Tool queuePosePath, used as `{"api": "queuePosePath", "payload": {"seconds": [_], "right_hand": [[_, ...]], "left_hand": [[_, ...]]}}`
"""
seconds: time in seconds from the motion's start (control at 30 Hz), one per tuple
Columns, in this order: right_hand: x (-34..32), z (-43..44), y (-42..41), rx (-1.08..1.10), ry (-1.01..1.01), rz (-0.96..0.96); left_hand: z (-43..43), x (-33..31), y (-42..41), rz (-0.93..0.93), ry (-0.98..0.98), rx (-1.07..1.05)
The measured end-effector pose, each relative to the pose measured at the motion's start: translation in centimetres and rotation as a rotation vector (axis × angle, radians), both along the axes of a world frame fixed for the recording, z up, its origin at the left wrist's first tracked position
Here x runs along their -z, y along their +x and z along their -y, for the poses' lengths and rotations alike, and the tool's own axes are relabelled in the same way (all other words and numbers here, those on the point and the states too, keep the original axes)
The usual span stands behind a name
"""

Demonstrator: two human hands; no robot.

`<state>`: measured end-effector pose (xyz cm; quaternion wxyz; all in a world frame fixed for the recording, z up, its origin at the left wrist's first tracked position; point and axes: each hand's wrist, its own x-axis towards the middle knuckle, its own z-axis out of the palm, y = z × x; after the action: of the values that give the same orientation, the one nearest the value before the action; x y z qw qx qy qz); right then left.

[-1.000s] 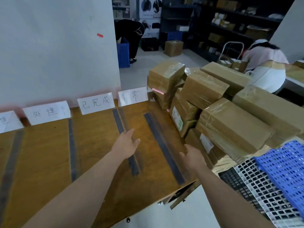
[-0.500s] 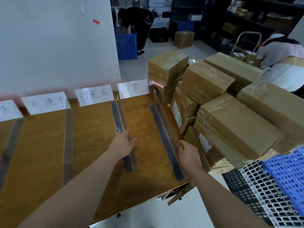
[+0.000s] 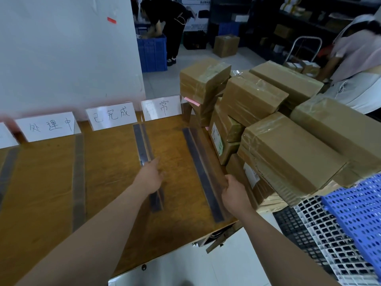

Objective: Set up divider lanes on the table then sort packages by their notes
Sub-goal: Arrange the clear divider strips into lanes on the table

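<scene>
Steadying dividers: left hand (image 3: 151,178) flat, fingers straight, touching middle divider (image 3: 142,141) running toward 12 o'clock; right hand (image 3: 233,193) curled round right divider (image 3: 198,162) at 3 o'clock edge of table (image 3: 41,182). Risk: packages (image 3: 288,153) crowding at 2 o'clock, one bump tips divider off edge.

dividers (image 3: 203,174): clear, dark-based, standing lengthwise | packages (image 3: 288,159): brown, taped, stacked right

White wall (image 3: 61,48), pale floor (image 3: 198,58), dark shelving (image 3: 266,21), blue crates (image 3: 153,50)
</scene>
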<state>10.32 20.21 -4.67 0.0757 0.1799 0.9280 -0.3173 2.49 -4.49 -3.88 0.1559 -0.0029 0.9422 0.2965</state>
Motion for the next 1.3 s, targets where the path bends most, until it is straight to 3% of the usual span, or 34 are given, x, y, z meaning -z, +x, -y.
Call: {"api": "queuePosePath", "payload": {"seconds": [0.4,0.73,1.03,1.3], "right_hand": [[0.7,-0.3,-1.3,-0.014,-0.114,-0.055],[3.4,-0.3,4.3,0.179,-0.272,-0.171],[3.3,0.1,1.1,0.267,-0.404,-0.178],[5.2,0.0,2.6,0.194,-0.255,-0.072]], "left_hand": [[0.2,0.7,0.2,-0.021,0.048,-0.054],[0.8,1.4,0.7,-0.018,0.148,-0.114],[1.0,1.3,0.9,-0.005,0.184,-0.143],[1.0,1.0,1.3,0.001,0.2,-0.141]]}}
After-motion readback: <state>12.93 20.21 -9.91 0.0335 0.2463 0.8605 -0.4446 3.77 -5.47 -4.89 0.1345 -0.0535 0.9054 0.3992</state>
